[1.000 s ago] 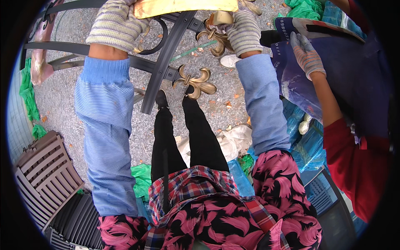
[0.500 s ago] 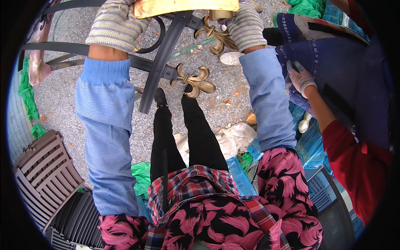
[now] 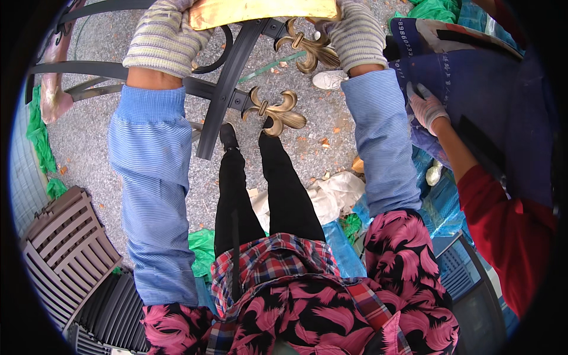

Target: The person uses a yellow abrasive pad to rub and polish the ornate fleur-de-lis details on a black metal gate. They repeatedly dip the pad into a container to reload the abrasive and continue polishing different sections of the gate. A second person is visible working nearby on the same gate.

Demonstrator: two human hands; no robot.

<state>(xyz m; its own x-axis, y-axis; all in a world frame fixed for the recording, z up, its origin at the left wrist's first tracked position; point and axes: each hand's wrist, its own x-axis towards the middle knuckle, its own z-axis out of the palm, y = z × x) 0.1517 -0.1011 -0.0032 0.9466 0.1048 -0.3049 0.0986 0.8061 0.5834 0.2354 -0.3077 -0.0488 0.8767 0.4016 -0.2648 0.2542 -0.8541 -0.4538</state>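
Note:
A wide, shiny golden-yellow strip (image 3: 263, 13) that looks like packing tape stretches across the top of the view between my gloved hands. My left hand (image 3: 167, 40), in a striped knit glove, is closed on its left end. At the other end my right hand (image 3: 358, 36) is closed too, its fingertips partly hidden behind the strip. Just below and beyond lies a dark metal frame (image 3: 223, 94) of curved and straight bars. Two bronze fleur-de-lis finials, a lower one (image 3: 275, 111) and an upper one (image 3: 309, 46), stick out rightward from it.
At right another person's gloved hand (image 3: 427, 109) rests on a dark blue printed sheet (image 3: 485, 89). Stacked brown slatted panels (image 3: 74, 236) stand at lower left. Green plastic (image 3: 202, 251), a white sack (image 3: 334, 198) and blue wrapped bundles (image 3: 444, 207) lie on the speckled ground.
My right hand has shifted slightly right, and the tan piece formerly visible beneath the strip's right end is now mostly hidden. My left hand has barely moved.

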